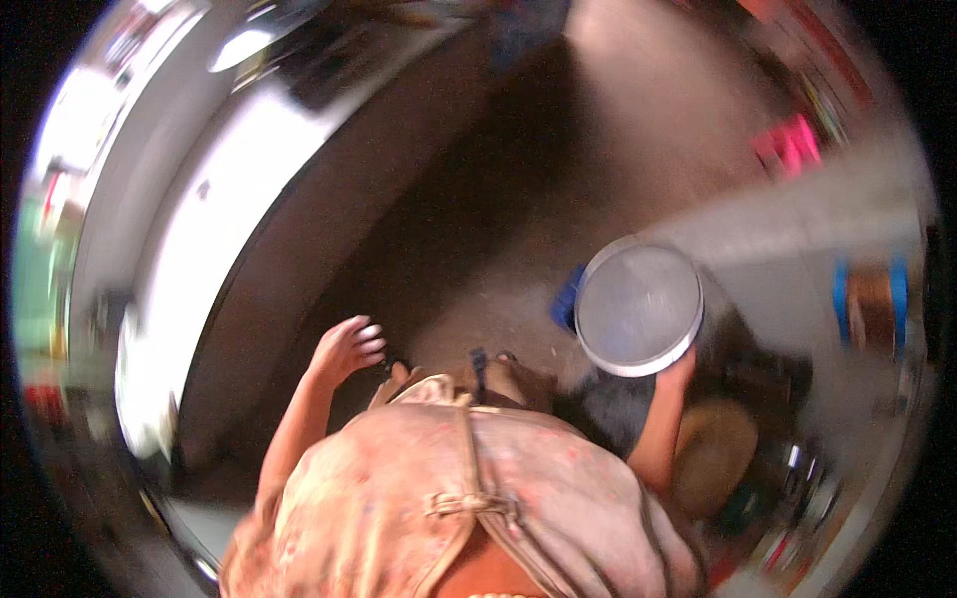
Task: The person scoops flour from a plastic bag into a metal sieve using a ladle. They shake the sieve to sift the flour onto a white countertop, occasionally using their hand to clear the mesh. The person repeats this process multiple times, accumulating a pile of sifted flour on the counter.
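My right hand (679, 368) grips the near edge of a round, shallow metal vessel (639, 306) with a pale rim, perhaps a sieve or a pan. Its grey face is turned up towards me and looks bare. Most of the fingers on that hand are hidden beneath it. My left hand (348, 347) hangs free on the other side of my body, its fingers loosely bent and holding nothing. A blue thing (566, 301) shows past the vessel's left edge, too blurred to name.
To the left runs a long counter with a bright white top (232, 187). The floor (478, 299) lies ahead. A blurred round tan object (714, 457) is low at right, below a brown thing with blue ends (871, 305). A pink object (794, 146) stands farther off.
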{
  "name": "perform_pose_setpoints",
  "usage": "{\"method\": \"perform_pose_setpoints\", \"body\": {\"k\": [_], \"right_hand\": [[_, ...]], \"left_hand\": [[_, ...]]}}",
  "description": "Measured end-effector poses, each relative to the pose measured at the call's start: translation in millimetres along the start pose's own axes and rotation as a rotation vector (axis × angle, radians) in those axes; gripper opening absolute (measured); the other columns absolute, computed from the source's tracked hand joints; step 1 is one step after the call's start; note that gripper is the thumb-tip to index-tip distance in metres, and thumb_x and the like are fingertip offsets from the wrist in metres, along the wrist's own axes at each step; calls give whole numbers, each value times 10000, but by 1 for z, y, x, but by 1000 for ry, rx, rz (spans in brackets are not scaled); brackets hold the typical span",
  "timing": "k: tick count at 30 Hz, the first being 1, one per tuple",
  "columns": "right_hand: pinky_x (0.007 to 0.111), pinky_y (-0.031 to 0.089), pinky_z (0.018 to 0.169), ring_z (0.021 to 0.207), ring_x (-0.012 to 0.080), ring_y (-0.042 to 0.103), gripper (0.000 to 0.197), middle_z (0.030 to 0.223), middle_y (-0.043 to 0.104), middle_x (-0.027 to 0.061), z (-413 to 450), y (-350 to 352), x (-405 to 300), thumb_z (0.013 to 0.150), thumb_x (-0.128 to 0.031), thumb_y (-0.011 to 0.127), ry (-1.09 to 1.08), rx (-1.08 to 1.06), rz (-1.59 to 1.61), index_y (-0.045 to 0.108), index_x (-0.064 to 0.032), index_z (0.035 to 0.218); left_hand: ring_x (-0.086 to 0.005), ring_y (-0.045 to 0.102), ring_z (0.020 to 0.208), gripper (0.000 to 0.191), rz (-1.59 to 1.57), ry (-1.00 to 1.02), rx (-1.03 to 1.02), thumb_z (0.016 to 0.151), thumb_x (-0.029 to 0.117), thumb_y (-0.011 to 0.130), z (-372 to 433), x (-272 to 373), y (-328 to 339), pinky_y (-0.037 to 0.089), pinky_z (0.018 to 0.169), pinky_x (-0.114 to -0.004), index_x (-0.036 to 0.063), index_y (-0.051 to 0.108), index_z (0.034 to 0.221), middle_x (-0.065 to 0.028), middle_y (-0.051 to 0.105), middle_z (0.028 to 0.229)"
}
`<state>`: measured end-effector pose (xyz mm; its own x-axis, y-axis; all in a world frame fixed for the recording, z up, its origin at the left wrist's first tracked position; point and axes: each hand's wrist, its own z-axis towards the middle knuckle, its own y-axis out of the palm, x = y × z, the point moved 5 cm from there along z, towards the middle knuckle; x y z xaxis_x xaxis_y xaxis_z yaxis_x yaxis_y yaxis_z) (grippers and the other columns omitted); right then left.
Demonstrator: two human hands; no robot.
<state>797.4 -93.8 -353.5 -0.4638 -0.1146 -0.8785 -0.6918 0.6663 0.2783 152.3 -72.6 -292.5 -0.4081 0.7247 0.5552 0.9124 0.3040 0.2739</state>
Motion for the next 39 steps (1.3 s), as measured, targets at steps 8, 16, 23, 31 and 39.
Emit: {"method": "perform_pose_setpoints", "body": {"k": [8, 16, 23, 31, 39], "right_hand": [[432, 368, 1048, 1231, 281, 483, 545, 1337, 526, 133, -82, 274, 86, 938, -400, 547, 172, -447, -119, 507, -12, 1318], [238, 449, 779, 832, 91, 567, 183, 912, 609, 2, -361, 619, 90, 867, 26, 616, -371, -1467, -448, 576, -21, 1040], [397, 507, 710, 847, 343, 646, 219, 912, 661, 142, -484, 793, 204, 783, -47, 695, -1322, -1596, -682, 620, -49, 989], [377, 464, 677, 763, 257, 636, 102, 787, 643, 66, -525, 906, 331, 786, -95, 665, -1642, -1619, -806, 595, -110, 858], [372, 431, 629, 672, 237, 601, 47, 711, 598, 45, -519, 958, 382, 808, -111, 607, -1656, -1648, -881, 569, -130, 830]], "left_hand": [[-380, 593, 1057, 437, -241, 119, 81, 942, 304, 573, -36, 1, -164, 519, 874, -552, 40, 463, 1272, -179, 571, 1195], [-399, 598, 1087, 419, -541, 395, 465, 974, 231, 511, -117, -39, -367, 545, 853, -551, -14, 451, 1308, -252, 542, 1269], [-311, 635, 993, 414, -778, 541, 622, 977, 273, 527, -166, -72, -446, 556, 831, -495, 17, 467, 1296, -173, 593, 1175], [-323, 638, 1000, 403, -973, 582, 801, 962, 246, 541, -179, -102, -499, 559, 819, -496, 25, 480, 1292, -169, 600, 1177], [-259, 650, 965, 398, -671, 543, 755, 983, 212, 519, -165, 30, -542, 570, 794, -416, 4, 465, 1318, -146, 613, 1154]]}}
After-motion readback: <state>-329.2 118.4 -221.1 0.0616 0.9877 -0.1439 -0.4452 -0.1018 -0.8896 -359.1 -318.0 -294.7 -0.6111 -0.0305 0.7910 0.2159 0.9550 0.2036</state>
